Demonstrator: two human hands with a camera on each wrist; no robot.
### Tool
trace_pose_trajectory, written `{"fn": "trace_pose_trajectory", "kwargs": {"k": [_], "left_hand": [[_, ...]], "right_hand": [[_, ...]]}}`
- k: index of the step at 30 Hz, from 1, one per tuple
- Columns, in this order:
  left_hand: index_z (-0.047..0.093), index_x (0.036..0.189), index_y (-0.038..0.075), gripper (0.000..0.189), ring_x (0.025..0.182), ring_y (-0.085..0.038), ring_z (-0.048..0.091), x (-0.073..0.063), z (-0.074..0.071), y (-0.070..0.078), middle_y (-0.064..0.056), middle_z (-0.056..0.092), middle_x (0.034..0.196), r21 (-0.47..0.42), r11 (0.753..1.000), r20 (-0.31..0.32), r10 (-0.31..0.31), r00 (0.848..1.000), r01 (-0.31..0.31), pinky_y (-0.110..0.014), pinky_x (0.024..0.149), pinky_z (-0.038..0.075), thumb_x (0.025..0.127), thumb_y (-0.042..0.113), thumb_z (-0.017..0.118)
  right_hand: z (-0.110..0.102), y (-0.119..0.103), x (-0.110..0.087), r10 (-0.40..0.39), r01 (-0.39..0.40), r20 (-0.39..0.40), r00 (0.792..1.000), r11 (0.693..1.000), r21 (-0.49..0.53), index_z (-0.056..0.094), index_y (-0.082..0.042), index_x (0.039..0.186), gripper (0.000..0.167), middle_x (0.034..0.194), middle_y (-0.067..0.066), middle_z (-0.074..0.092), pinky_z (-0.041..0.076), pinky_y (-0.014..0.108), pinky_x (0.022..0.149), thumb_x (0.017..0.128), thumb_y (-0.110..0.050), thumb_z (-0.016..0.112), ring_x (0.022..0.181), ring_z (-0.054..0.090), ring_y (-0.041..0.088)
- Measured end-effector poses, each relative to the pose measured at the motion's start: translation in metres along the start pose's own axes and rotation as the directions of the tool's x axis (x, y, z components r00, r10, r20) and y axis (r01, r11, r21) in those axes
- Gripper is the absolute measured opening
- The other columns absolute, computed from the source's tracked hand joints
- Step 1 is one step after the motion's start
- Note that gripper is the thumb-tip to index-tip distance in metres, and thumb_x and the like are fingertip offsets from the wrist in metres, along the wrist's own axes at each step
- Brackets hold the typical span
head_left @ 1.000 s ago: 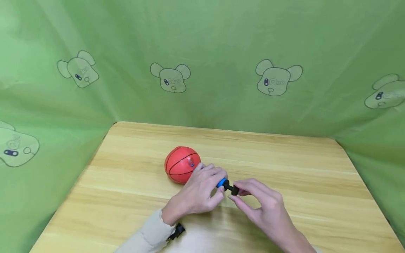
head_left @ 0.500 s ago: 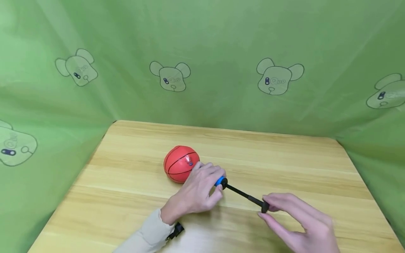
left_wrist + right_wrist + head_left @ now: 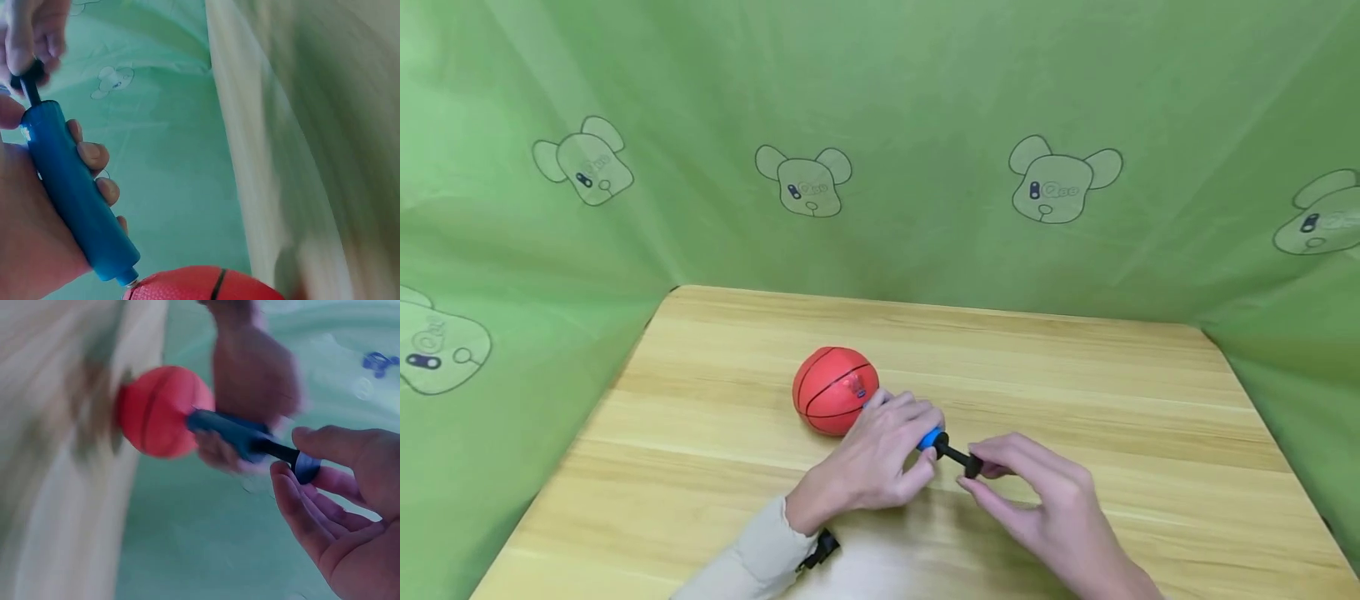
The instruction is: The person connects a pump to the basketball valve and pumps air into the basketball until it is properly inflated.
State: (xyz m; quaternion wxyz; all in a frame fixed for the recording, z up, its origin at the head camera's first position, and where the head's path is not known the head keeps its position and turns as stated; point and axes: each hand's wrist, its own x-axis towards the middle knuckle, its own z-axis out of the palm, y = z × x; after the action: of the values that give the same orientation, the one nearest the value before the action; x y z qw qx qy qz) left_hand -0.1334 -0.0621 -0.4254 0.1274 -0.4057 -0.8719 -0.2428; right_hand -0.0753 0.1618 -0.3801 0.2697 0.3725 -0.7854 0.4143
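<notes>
A red ball with black basketball lines sits on the wooden table, its top slightly flattened. My left hand grips the blue barrel of a hand pump, fingers curled round it. The pump's nozzle end meets the ball's surface in the left wrist view. My right hand pinches the black handle at the pump's other end between thumb and fingers. A short length of black rod shows between barrel and handle. In the head view the left hand covers most of the barrel.
The wooden table reaches to green cloth walls printed with bear heads at the back and both sides. A black device shows at the left sleeve cuff.
The right hand drew the pump handle far out to the lower right, then pushed it back close to the barrel. The left hand and ball have stayed nearly in place.
</notes>
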Motion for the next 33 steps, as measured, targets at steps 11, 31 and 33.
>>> {"fn": "trace_pose_trajectory", "kwargs": {"k": [11, 31, 33], "left_hand": [[0.051, 0.092, 0.022, 0.009, 0.075, -0.009, 0.042, -0.003, -0.005, -0.005, 0.012, 0.045, 0.08, 0.005, 1.0, -0.015, -0.014, 1.0, 0.014, -0.032, 0.079, 0.034, 0.088, 0.029, 0.046], [0.053, 0.091, 0.022, 0.01, 0.076, -0.008, 0.043, -0.002, -0.003, -0.002, 0.012, 0.047, 0.081, 0.019, 1.0, -0.02, -0.004, 1.0, 0.004, -0.032, 0.078, 0.034, 0.087, 0.029, 0.047], [0.052, 0.091, 0.022, 0.01, 0.075, -0.008, 0.043, -0.001, -0.006, -0.004, 0.012, 0.046, 0.08, 0.019, 1.0, -0.031, -0.009, 0.999, 0.009, -0.032, 0.078, 0.034, 0.087, 0.029, 0.047]], "right_hand": [[-0.038, -0.023, -0.001, -0.08, 0.089, -0.125, 0.989, 0.994, 0.069, 0.074, 0.009, 0.093, 0.031, 0.086, 0.011, 0.073, 0.053, 0.014, 0.073, 0.091, -0.022, 0.079, 0.077, 0.069, 0.009], [0.0, -0.004, 0.001, 0.002, 0.0, -0.037, 0.999, 0.999, 0.051, 0.074, 0.001, 0.104, 0.032, 0.092, 0.006, 0.073, 0.055, 0.018, 0.075, 0.096, -0.03, 0.071, 0.077, 0.069, 0.012], [-0.015, -0.013, 0.002, -0.028, 0.033, -0.075, 0.997, 0.997, 0.072, 0.074, 0.004, 0.101, 0.031, 0.09, 0.009, 0.073, 0.055, 0.016, 0.074, 0.094, -0.026, 0.075, 0.078, 0.069, 0.011]]}}
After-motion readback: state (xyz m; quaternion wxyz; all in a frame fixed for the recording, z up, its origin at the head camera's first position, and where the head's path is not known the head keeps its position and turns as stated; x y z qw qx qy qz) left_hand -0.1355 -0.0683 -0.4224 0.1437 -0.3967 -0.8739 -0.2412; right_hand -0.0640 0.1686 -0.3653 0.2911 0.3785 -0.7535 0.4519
